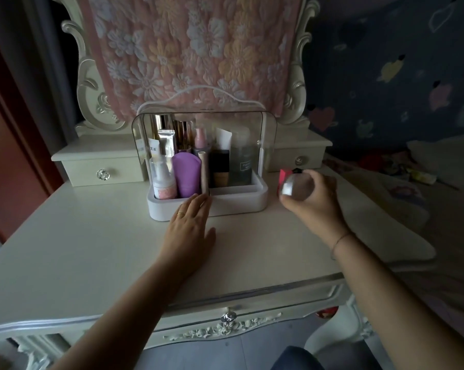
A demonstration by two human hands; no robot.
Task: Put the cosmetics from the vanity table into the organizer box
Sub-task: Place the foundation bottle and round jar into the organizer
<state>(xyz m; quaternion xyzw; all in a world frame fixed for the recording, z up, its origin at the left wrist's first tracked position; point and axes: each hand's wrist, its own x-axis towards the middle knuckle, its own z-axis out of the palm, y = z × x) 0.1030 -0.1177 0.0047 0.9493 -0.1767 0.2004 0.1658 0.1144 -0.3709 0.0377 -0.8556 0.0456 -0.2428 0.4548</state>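
1. The bench (92,249) lies bare across the lower left and centre of the frame, giving open passage.
2. The organizer box (239,201) blocks the centre; its left compartment is packed with bottles, and its front right tray is free.
3. The left hand (189,228) rests flat against the box front.
4. The right hand (309,198) and a red item (284,177) fill the gap right of the box.
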